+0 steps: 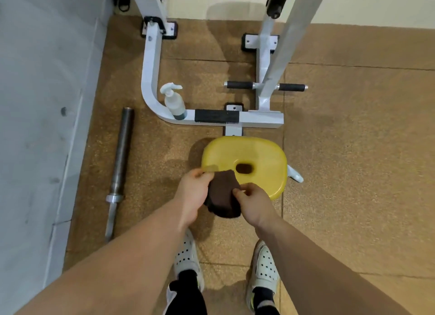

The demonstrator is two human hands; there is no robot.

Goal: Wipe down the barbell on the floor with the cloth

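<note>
Now | hands (193, 192) (255, 205) pinch cloth (223, 197) | bottle (174, 102) upright (contents unclear) | barbell (121, 149) apart

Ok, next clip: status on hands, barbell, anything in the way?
Left hand and right hand both grip the brown cloth. Barbell on floor by wall, untouched. Yellow stool ahead, clear of barbell.

Both hands (223, 197) hold brown cloth (223, 197); barbell (120, 159) lies left

One wide-angle view from the person's head looks steeply down and forward: left hand (191, 192) and right hand (255, 205) close, floor (353, 149) beyond.
</note>
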